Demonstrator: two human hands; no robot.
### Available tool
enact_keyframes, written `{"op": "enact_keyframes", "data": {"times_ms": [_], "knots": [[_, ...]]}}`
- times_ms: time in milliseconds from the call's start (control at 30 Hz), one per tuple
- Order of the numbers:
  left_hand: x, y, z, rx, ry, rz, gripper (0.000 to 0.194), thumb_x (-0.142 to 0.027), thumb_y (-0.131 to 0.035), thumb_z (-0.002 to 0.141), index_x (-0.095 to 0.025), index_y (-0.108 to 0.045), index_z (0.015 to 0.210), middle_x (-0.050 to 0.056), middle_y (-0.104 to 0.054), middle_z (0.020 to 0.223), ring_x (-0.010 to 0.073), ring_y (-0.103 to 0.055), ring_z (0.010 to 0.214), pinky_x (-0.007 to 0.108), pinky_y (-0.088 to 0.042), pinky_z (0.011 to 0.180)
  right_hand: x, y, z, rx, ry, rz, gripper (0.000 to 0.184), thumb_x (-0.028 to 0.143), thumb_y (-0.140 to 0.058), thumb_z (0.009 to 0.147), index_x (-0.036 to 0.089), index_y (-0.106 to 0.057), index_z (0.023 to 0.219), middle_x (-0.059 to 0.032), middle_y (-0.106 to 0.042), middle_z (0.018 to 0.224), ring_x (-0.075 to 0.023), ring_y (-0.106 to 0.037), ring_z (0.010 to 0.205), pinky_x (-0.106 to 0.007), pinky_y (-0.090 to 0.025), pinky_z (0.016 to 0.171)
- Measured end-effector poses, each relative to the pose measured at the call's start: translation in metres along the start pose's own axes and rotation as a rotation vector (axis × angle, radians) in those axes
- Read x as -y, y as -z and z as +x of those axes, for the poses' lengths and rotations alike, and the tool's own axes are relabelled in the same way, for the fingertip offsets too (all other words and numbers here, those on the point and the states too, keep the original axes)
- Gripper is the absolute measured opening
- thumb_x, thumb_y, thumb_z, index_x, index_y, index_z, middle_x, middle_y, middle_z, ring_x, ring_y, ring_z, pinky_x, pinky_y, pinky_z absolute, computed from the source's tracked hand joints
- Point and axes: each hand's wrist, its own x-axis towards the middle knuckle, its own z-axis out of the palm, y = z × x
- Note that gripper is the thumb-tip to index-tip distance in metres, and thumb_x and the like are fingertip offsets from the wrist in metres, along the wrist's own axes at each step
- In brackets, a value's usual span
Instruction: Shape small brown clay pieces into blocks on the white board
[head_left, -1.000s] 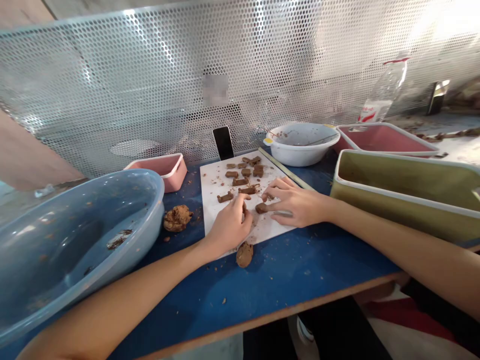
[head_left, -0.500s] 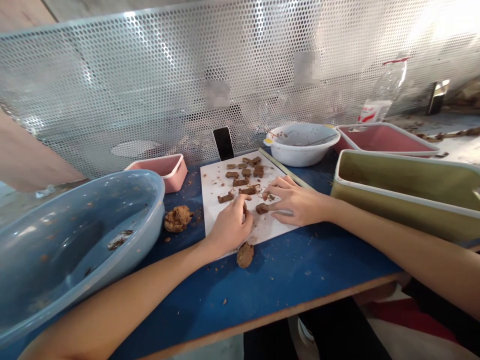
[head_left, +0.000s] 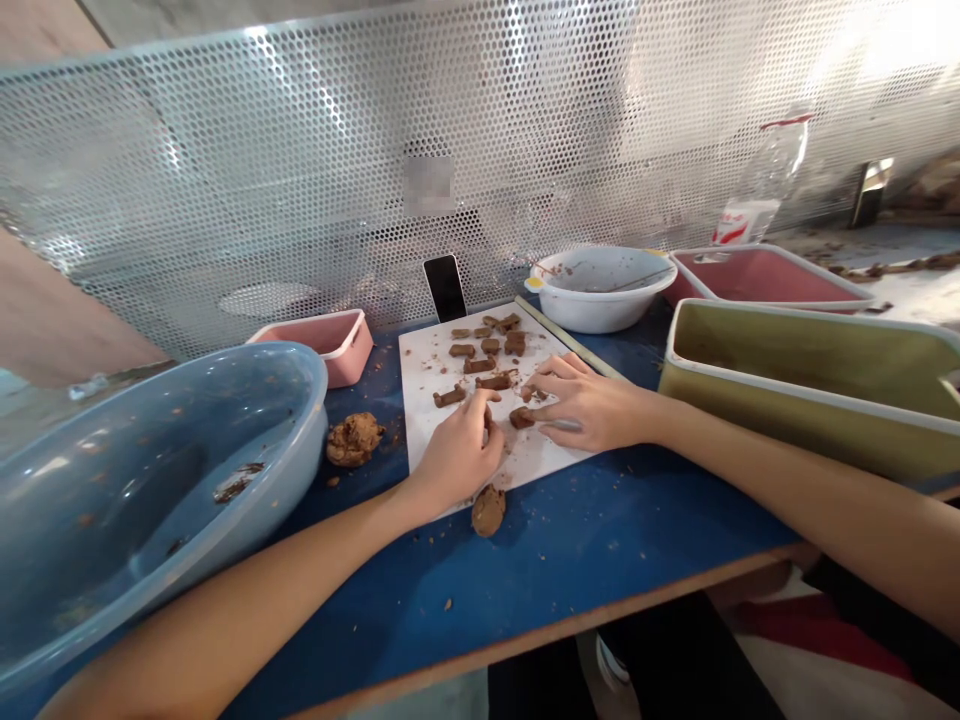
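Observation:
My left hand rests on the white board, its thumb and fingers closed around a small brown clay piece that they mostly hide. To its right, my right hand has bent fingers over the board and grips a slim grey tool, partly hidden by the fingers. Just left of my right fingertips lies a clay lump. Several shaped clay pieces lie farther up the board among crumbs. By the board's near edge sits a rounded clay lump.
A large blue basin stands left, with a rough clay lump beside it. Behind are a pink bin, a phone and a white basin. A green bin, red bin and bottle are right.
The whole view has shifted very slightly. Both hands keep almost the same place and grip, and the clay pieces lie as before.

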Motion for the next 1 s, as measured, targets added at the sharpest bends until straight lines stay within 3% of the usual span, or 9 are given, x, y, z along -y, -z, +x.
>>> {"op": "enact_keyframes", "data": {"times_ms": [133, 267, 500, 867, 1000], "knots": [[-0.0022, 0.0009, 0.0005, 0.007, 0.008, -0.01, 0.038, -0.016, -0.054, 0.099, -0.02, -0.056, 0.137, 0.005, -0.069, 0.097, 0.0234, -0.066, 0.081, 0.034, -0.049, 0.074, 0.0012, 0.0004, 0.0002, 0.006, 0.0, 0.022, 0.026, 0.033, -0.065, 0.108, 0.024, -0.087, 0.097, -0.0127, -0.071, 0.124, -0.0315, -0.054, 0.116, -0.05, -0.042, 0.1], [-0.0038, 0.0014, 0.0014, 0.002, 0.009, 0.0, 0.036, -0.016, -0.053, 0.1, -0.02, -0.057, 0.136, 0.006, -0.069, 0.097, 0.0243, -0.067, 0.083, 0.036, -0.049, 0.076, 0.0035, -0.0013, -0.0002, 0.041, -0.013, 0.01, 0.026, 0.032, -0.065, 0.107, 0.024, -0.086, 0.12, -0.0144, -0.069, 0.133, -0.0345, -0.055, 0.124, -0.055, -0.045, 0.105], [-0.0034, 0.001, 0.0016, 0.004, 0.012, 0.004, 0.037, -0.015, -0.053, 0.099, -0.02, -0.057, 0.135, 0.005, -0.068, 0.095, 0.0238, -0.066, 0.082, 0.036, -0.049, 0.077, 0.003, -0.0052, -0.001, 0.056, -0.017, -0.007, 0.034, 0.037, -0.062, 0.11, 0.025, -0.08, 0.135, -0.0167, -0.066, 0.141, -0.0375, -0.055, 0.128, -0.06, -0.045, 0.106], [-0.0018, 0.0003, 0.0012, 0.009, 0.018, -0.002, 0.038, -0.016, -0.053, 0.099, -0.02, -0.056, 0.137, 0.005, -0.069, 0.098, 0.0221, -0.064, 0.079, 0.034, -0.045, 0.074, 0.0067, -0.0004, 0.0017, 0.083, -0.01, 0.045, 0.032, 0.039, -0.058, 0.113, 0.024, -0.084, 0.125, -0.0151, -0.067, 0.139, -0.035, -0.053, 0.128, -0.057, -0.044, 0.106], [-0.0001, -0.0001, 0.0006, 0.006, 0.008, -0.019, 0.038, -0.016, -0.053, 0.099, -0.02, -0.055, 0.137, 0.005, -0.069, 0.1, 0.0215, -0.064, 0.079, 0.034, -0.044, 0.073, 0.0078, -0.0006, 0.0012, 0.058, -0.018, 0.004, 0.034, 0.038, -0.055, 0.114, 0.025, -0.08, 0.134, -0.0155, -0.066, 0.139, -0.0358, -0.053, 0.128, -0.058, -0.042, 0.105]]}}
